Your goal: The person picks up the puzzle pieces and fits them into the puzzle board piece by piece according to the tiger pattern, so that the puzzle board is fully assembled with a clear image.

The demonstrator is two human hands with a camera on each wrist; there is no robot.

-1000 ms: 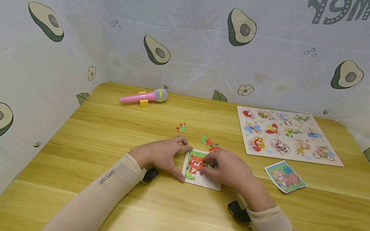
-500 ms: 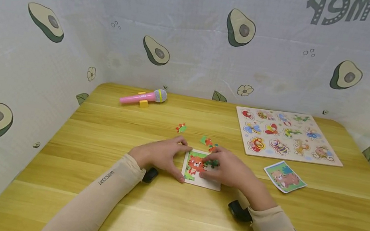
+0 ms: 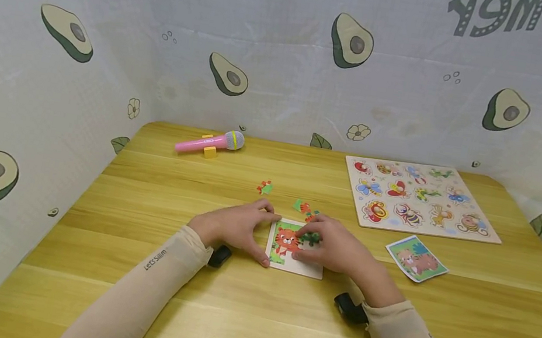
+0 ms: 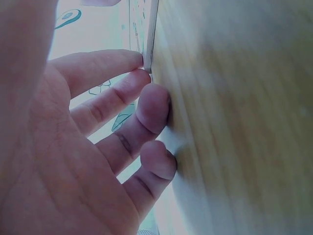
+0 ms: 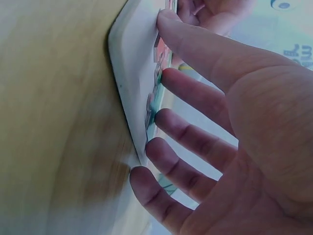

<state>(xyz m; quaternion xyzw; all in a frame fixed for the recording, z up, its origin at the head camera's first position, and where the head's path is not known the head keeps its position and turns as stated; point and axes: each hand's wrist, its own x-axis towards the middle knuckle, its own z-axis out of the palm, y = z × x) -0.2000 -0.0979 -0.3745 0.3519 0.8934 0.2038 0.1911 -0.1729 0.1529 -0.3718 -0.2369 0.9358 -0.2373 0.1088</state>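
In the head view a small puzzle board (image 3: 308, 268) lies flat, its left part filled with a tiger picture (image 3: 286, 239). My left hand (image 3: 237, 226) holds the board's left side, thumb at the near corner and index finger at the far one; its other fingertips rest by the edge in the left wrist view. Over the board, my right hand (image 3: 335, 247) has thumb and index finger on either side of a red tiger puzzle piece (image 5: 160, 49). A dark green piece (image 3: 312, 239) sits on the board under that hand. Its remaining fingers spread along the far edge.
Loose puzzle pieces (image 3: 265, 186) lie behind the board, with several more (image 3: 303, 206) to their right. A picture card (image 3: 416, 259) is right of my hand. Farther back are a pegged insect board (image 3: 420, 198) and a pink toy microphone (image 3: 208, 142).
My right hand has shifted very slightly at the board, and more of the dark green piece shows beneath it. The left hand stays in place.
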